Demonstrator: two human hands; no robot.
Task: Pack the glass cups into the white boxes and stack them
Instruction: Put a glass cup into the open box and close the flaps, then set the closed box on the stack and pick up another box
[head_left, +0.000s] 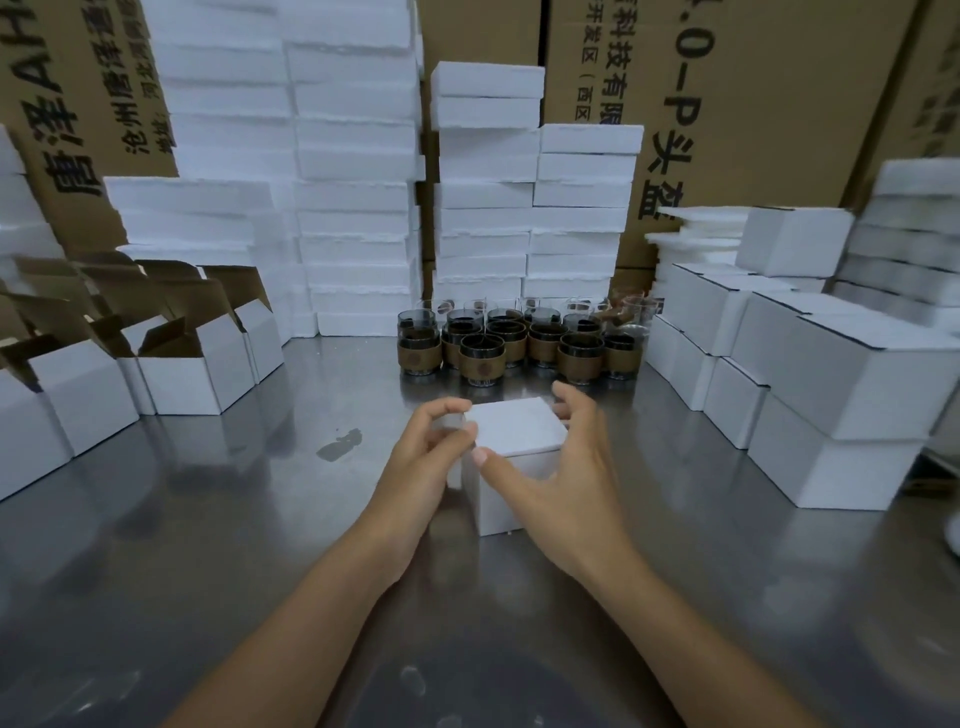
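Beyond our hands, brown cartons (753, 104) and tall stacks of white foam slabs (353, 208) walled off the far side of the steel table (182, 519). Out past our right hand (556, 478) stood the closed white boxes (841, 374), piled in tiers, which we took for the finished stack. Out past our left hand (421, 467) waited the open boxes (176, 374), flaps up, ready for filling. Just ahead of our fingertips clustered the glass cups (519, 338) in brown sleeves, near enough to reach.

Between our hands sat one small white box (514, 431), lid down, on the table. Our left hand had thumb and curled fingers pinched on its near-left top corner, probably steadying it. Our right hand was spread wide, thumb on the front top edge and fingers arched over the far-right corner. We judged it was pressing the lid home. Whether a cup was inside, we could not tell.
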